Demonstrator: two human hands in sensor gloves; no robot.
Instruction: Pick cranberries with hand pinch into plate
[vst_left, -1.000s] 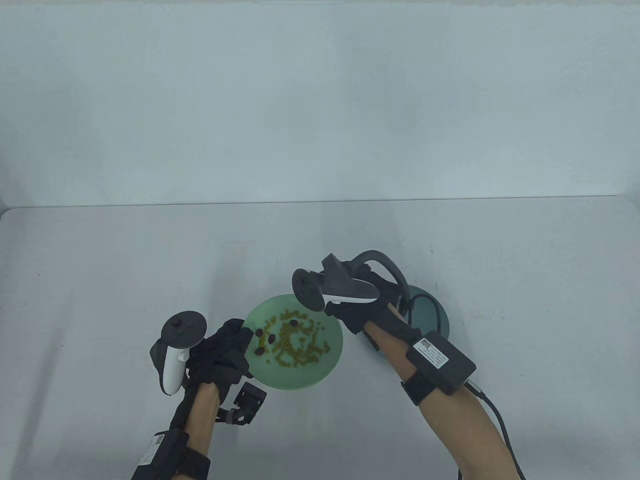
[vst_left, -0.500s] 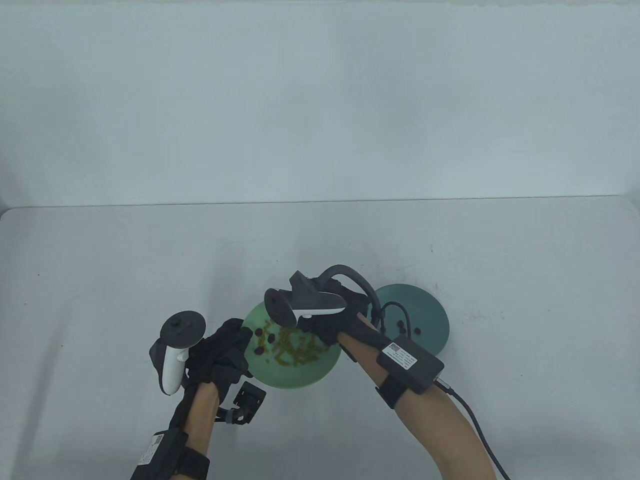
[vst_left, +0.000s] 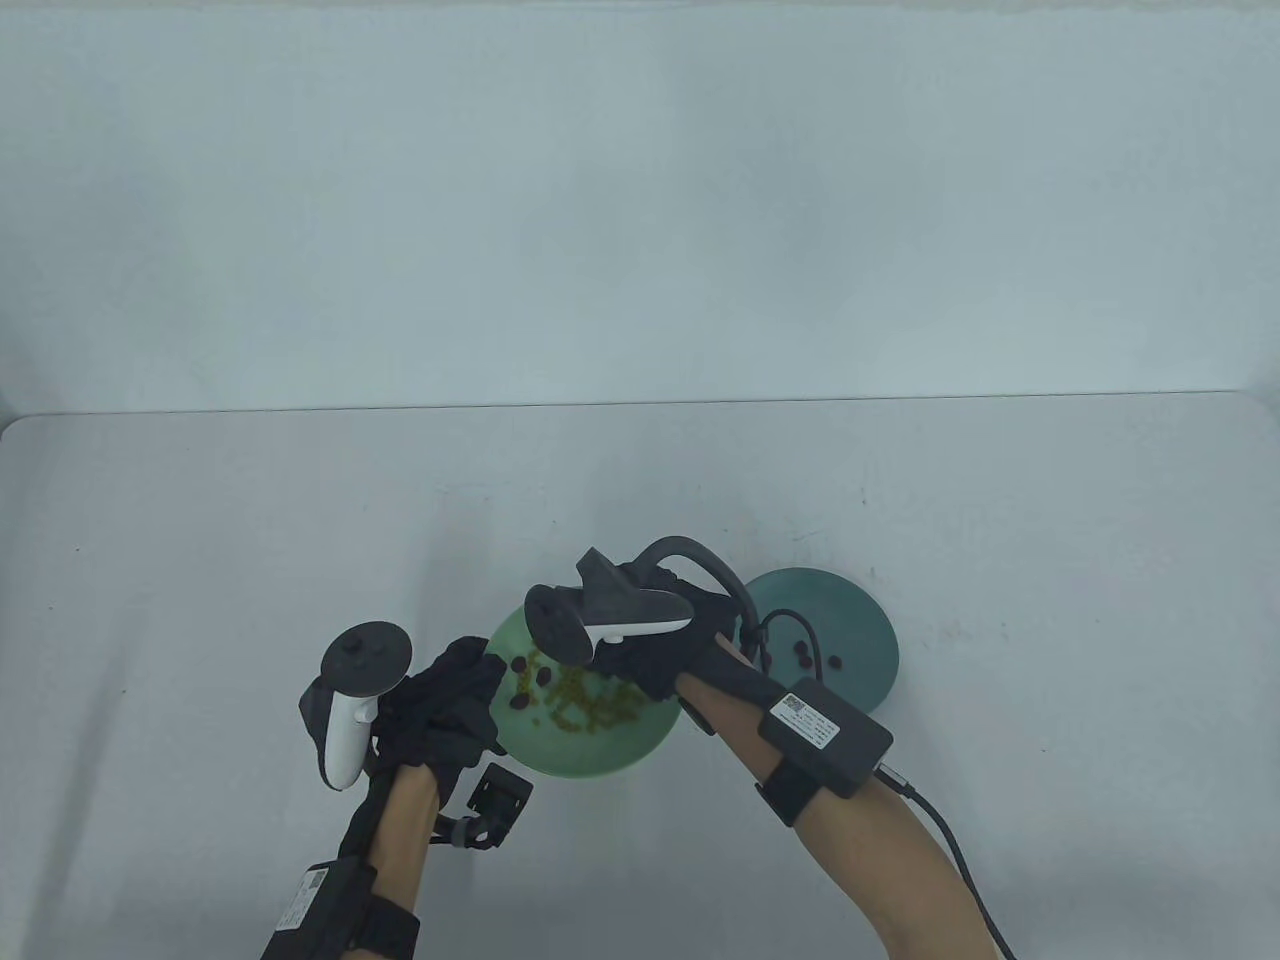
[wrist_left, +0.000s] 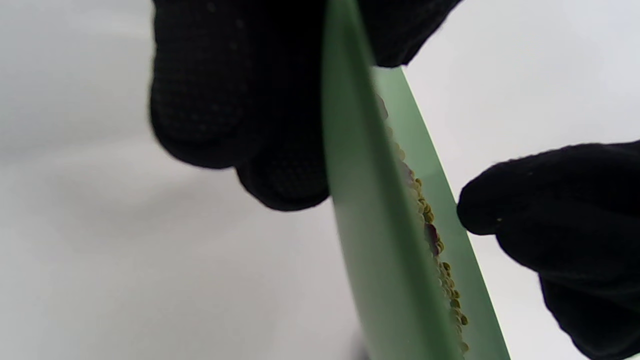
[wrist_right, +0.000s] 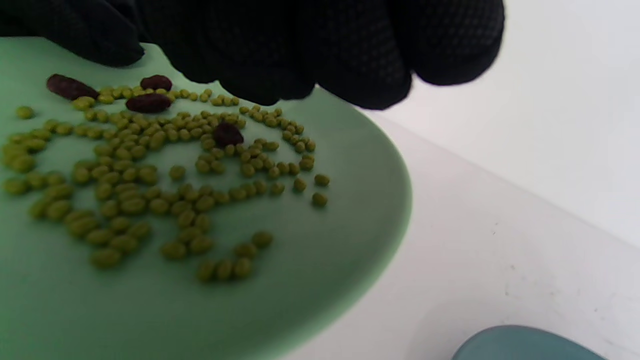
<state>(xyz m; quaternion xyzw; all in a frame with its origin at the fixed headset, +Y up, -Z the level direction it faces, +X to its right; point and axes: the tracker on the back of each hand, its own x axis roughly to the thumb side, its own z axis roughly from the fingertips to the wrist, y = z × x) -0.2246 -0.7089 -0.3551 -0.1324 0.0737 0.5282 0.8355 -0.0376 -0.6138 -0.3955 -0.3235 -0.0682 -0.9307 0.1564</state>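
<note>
A light green plate (vst_left: 590, 750) holds many green beans and a few dark red cranberries (vst_left: 519, 664). My left hand (vst_left: 455, 690) grips its left rim; in the left wrist view the fingers (wrist_left: 240, 100) clasp the rim (wrist_left: 360, 225). My right hand (vst_left: 650, 670) hovers low over the plate's middle and holds nothing. In the right wrist view its fingers (wrist_right: 300, 50) hang just above one cranberry (wrist_right: 227, 134) lying among the beans, with three more cranberries (wrist_right: 148, 102) to the left. A dark teal plate (vst_left: 850, 620) on the right holds three cranberries (vst_left: 803, 652).
Both plates sit near the table's front middle. The right wrist's cable (vst_left: 960, 860) trails to the bottom edge. The table's far edge meets a white wall (vst_left: 640, 200). The teal plate's rim shows in the right wrist view (wrist_right: 525, 345).
My right hand moved left from above the teal plate to above the light green plate and sank a little. The teal plate's cranberries came into view. The left hand stayed put.
</note>
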